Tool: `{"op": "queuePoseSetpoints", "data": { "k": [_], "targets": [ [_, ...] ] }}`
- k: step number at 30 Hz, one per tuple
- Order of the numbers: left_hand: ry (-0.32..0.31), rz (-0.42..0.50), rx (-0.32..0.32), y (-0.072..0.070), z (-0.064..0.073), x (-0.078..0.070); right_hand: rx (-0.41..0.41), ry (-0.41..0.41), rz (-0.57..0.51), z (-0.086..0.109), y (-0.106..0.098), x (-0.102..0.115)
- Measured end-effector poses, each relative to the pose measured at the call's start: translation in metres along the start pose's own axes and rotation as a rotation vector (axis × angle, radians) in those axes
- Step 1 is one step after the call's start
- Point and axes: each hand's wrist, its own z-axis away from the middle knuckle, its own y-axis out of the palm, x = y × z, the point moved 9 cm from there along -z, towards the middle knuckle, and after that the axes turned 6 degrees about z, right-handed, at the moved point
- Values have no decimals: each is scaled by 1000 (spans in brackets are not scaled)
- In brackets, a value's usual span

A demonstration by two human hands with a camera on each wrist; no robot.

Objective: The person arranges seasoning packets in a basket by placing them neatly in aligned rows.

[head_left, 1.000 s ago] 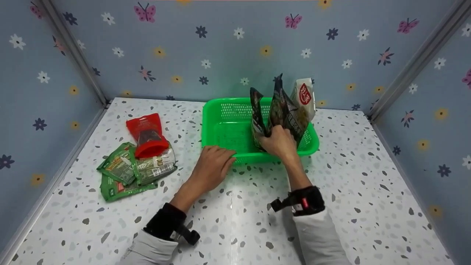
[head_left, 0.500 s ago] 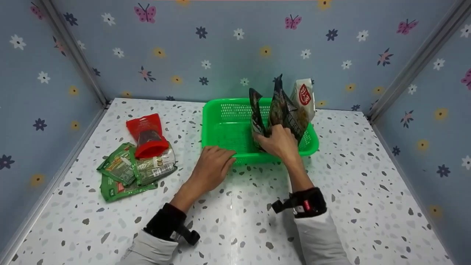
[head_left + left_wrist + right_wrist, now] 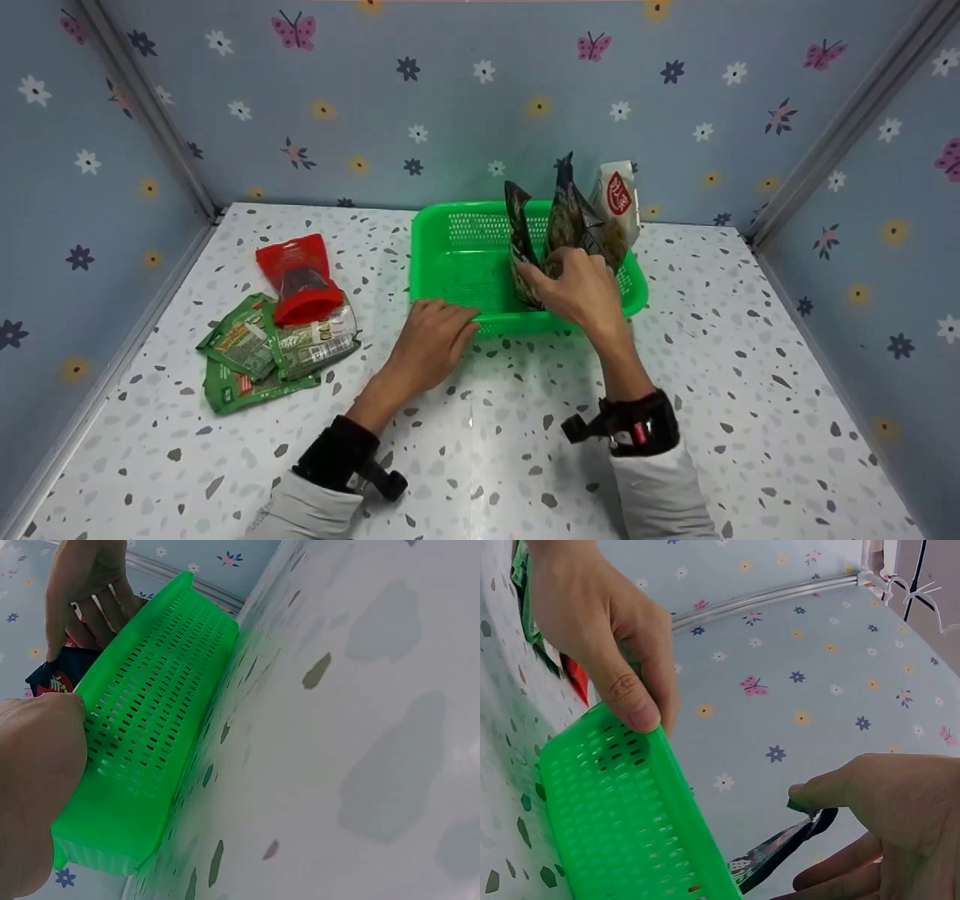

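My left hand (image 3: 435,337) grips the front rim of a green plastic basket (image 3: 480,324), fingers over the edge; the left thumb (image 3: 641,714) lies outside it in the right wrist view. My right hand (image 3: 589,292) is over the basket's right half, thumb and fingers spread apart. Several food packets stand upright there: a narrow dark packet (image 3: 517,232) beside the thumb, a dark packet (image 3: 564,214) behind the fingers and a white packet with a red label (image 3: 618,195) at the right. The right fingertips are partly hidden by the hand, so contact with the packets is unclear.
On the speckled table left of the basket lies a red pouch (image 3: 300,270) with a dark window. It overlaps a pile of green packets (image 3: 244,341). Flower-patterned walls (image 3: 450,97) enclose the back and both sides, close behind the basket.
My right hand has lifted slightly and shifted right, with its wrist moving right and nearer to me. The left hand stays on the rim. The packets keep nearly the same places.
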Motion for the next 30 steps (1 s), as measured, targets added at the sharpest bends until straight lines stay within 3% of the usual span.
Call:
{"op": "queuePoseSetpoints", "data": {
  "k": [5, 12, 15, 19, 22, 25, 30],
  "targets": [
    [10, 5, -16, 0, 0, 0, -109, -119, -109, 14, -26, 14],
    [4, 8, -14, 2, 0, 1, -335, -443, -148, 39, -49, 39],
    [3, 7, -11, 1, 0, 1, -379, -594, -142, 51, -48, 49],
    [4, -4, -12, 1, 0, 2, -359, -760, -109, 65, -30, 60],
    [11, -14, -17, 1, 0, 1, -302, -826, -45, 70, -8, 61],
    [22, -27, -25, 0, 0, 0, -236, -839, 24, 72, 16, 57],
    [37, -35, -37, -1, 0, -1, -123, -779, 93, 66, 48, 47]
  ]
}}
